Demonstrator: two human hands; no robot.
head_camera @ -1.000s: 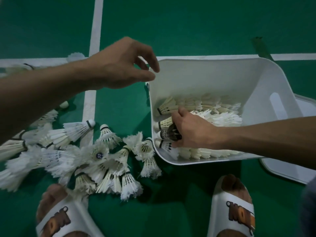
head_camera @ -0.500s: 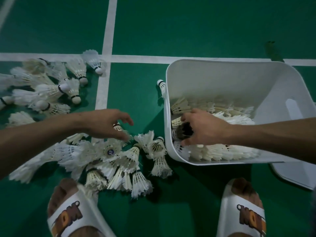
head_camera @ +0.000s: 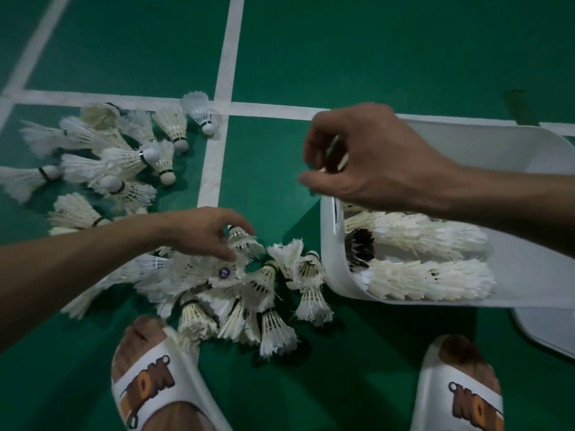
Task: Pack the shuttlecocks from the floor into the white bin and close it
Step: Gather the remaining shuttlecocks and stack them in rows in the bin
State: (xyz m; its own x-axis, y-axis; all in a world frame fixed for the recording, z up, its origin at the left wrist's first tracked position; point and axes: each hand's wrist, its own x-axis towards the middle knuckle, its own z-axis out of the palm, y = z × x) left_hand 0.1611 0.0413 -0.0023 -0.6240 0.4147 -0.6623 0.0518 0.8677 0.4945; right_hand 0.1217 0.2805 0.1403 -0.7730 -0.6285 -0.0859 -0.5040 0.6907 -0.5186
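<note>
Pinching one shuttlecock (head_camera: 244,244) from the pile (head_camera: 249,293) just left of the white bin (head_camera: 331,265), the left hand (head_camera: 199,234) should lift straight up, then cross the bin's left rim below the right hand (head_camera: 376,163), whose curled fingers hide any load, with open green floor (head_camera: 373,57) beyond the bin.

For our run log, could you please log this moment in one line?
white bin: open, part filled | left hand: pinching floor shuttlecock | right hand: curled above bin rim, grip unclear
</note>
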